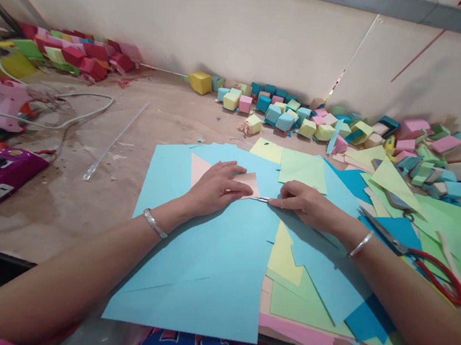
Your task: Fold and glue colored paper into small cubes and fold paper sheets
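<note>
My left hand [221, 187] lies with fingers stretched out on a small peach piece of paper [248, 181], pressing it onto a large light blue sheet [189, 268]. In my right hand [300, 202] is a slim tool with a silver tip [261, 199], its index finger laid along it. The tip touches or nearly touches the peach paper's lower right edge; the rest of the tool is hidden by the hand. Another peach piece [198, 168] shows behind my left hand. A light green square of paper [303, 169] lies just beyond my right hand.
Red-handled scissors [441, 271] lie by my right forearm among coloured paper scraps [315, 300]. Many small paper boxes [285, 120] line the wall, with red ones [92, 66] at far left. A pink glue gun [6, 103], its cord, a purple box [7, 176] and a clear stick [114, 144] are left.
</note>
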Demonstrator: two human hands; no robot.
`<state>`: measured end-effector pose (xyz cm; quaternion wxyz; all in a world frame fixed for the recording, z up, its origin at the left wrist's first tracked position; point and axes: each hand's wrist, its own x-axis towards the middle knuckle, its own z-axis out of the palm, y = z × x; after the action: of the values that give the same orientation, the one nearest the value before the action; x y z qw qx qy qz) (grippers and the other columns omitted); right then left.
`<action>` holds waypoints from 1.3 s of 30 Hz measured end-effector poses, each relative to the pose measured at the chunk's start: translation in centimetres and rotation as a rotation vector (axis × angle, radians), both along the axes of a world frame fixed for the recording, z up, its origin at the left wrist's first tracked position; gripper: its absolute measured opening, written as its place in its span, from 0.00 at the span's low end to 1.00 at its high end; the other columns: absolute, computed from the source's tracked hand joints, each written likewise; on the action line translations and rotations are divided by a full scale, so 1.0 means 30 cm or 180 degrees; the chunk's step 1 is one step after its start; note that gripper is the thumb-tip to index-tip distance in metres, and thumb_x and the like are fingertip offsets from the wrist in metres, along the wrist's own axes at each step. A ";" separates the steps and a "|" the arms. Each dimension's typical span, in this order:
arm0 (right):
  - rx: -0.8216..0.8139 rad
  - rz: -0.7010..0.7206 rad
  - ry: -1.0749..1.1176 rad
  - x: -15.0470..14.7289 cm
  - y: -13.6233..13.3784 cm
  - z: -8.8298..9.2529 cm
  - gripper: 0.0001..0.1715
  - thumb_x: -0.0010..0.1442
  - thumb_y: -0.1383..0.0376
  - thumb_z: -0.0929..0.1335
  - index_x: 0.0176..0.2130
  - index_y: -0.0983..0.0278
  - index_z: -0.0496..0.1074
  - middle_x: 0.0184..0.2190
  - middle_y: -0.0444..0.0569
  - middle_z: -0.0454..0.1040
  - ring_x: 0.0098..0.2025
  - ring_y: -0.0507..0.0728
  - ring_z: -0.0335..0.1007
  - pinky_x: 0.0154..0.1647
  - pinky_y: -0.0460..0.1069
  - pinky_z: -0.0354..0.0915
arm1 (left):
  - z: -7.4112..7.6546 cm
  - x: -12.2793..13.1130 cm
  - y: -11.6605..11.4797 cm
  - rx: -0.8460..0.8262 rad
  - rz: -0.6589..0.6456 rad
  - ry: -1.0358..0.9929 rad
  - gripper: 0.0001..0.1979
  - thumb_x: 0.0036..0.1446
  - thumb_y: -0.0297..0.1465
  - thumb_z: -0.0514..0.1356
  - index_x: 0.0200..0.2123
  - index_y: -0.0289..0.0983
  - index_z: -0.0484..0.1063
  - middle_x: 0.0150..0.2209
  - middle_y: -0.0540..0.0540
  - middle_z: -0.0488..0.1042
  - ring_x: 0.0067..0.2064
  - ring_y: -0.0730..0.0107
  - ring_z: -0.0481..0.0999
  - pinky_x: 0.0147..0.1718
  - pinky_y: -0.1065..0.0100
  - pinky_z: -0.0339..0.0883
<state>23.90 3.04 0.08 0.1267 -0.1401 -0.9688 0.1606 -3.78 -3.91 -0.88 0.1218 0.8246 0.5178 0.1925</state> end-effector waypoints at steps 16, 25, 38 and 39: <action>0.0139 0.0104 -0.0034 -0.031 -0.031 -0.007 0.21 0.68 0.67 0.57 0.55 0.58 0.71 0.34 0.51 0.66 0.35 0.56 0.59 0.35 0.50 0.59 | 0.000 0.003 -0.002 -0.0014 0.0071 -0.0043 0.12 0.64 0.34 0.55 0.44 0.51 0.79 0.58 0.46 0.67 0.66 0.50 0.55 0.62 0.41 0.49; 0.0204 0.0130 -0.0043 -0.019 -0.027 0.014 0.22 0.67 0.70 0.58 0.54 0.59 0.73 0.33 0.52 0.67 0.33 0.54 0.60 0.33 0.49 0.59 | -0.002 0.025 -0.011 0.0068 0.0100 -0.0071 0.13 0.64 0.35 0.55 0.43 0.51 0.79 0.57 0.45 0.67 0.65 0.49 0.55 0.62 0.42 0.50; -0.0140 0.0109 -0.0474 0.017 -0.030 0.065 0.18 0.67 0.64 0.61 0.51 0.54 0.76 0.31 0.48 0.67 0.31 0.52 0.59 0.31 0.46 0.55 | 0.063 -0.006 -0.030 0.0095 -0.0681 0.0070 0.09 0.62 0.32 0.58 0.38 0.47 0.79 0.61 0.46 0.63 0.69 0.49 0.46 0.63 0.41 0.46; -0.0132 0.0104 -0.0463 0.018 -0.029 0.064 0.18 0.67 0.64 0.61 0.51 0.55 0.76 0.32 0.48 0.67 0.31 0.52 0.59 0.30 0.46 0.55 | 0.066 -0.028 -0.022 0.0039 -0.0726 0.0154 0.09 0.61 0.34 0.59 0.41 0.49 0.79 0.62 0.46 0.62 0.69 0.47 0.44 0.63 0.40 0.45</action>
<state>24.43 2.15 1.98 0.0504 -0.1380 -0.9741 0.1721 -4.62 -4.57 1.12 0.1254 0.8833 0.4222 0.1605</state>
